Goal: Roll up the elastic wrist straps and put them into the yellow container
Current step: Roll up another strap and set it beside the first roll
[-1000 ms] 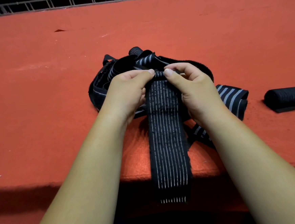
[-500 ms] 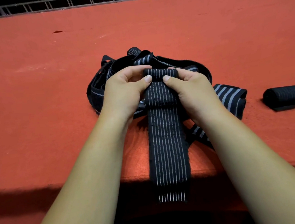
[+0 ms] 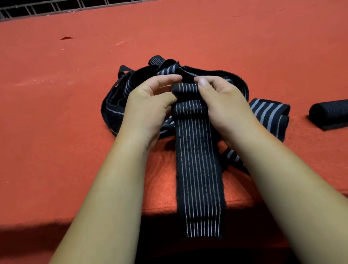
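Note:
A black elastic wrist strap with thin white stripes (image 3: pixel 197 167) lies along the red surface toward me, its near end hanging over the front edge. Its far end is turned into a small tight roll (image 3: pixel 186 88). My left hand (image 3: pixel 148 106) pinches the roll's left side, and my right hand (image 3: pixel 221 101) pinches its right side. Behind my hands lies a tangled heap of more black striped straps (image 3: pixel 124 88). One finished black roll (image 3: pixel 334 111) lies at the right. No yellow container is in view.
The red felt-like surface (image 3: pixel 54 124) stretches wide to the left and back. A loose striped strap end (image 3: pixel 271 113) lies right of my right hand. A white wire grid (image 3: pixel 96 1) runs along the far edge. The front edge drops into shadow.
The far end of the strap has been turned over into a small roll, which has grown slightly as my fingers curled it toward me.

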Demonstrator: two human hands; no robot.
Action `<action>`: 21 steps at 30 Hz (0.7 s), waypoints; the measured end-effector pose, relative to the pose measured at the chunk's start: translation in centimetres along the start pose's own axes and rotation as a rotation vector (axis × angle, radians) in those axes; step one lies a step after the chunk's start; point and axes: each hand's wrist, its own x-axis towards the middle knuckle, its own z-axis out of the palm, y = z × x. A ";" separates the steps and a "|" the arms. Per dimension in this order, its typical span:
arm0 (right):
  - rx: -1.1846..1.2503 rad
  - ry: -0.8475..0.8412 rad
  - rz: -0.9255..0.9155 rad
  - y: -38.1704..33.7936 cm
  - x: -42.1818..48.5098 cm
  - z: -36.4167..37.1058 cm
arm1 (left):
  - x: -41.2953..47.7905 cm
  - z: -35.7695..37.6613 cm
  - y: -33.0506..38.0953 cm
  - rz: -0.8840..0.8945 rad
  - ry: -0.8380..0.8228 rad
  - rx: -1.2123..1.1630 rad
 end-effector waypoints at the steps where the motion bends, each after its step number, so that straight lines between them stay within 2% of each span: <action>1: 0.006 0.012 -0.016 0.0 0.0 0.1 | -0.1 0.1 0.3 -0.020 -0.002 -0.031; 6: -0.005 0.089 -0.099 0.4 0.2 0.5 | -0.5 0.7 1.0 -0.069 -0.006 -0.114; 10: -0.075 0.098 -0.146 0.6 0.0 0.7 | -0.4 0.3 0.5 -0.007 -0.055 -0.021; 17: -0.163 0.080 -0.062 0.1 0.0 0.6 | -0.2 0.4 0.1 0.045 0.027 0.021; 21: -0.125 0.066 -0.031 -0.3 -0.2 0.5 | -0.6 1.1 -0.3 0.066 0.108 0.072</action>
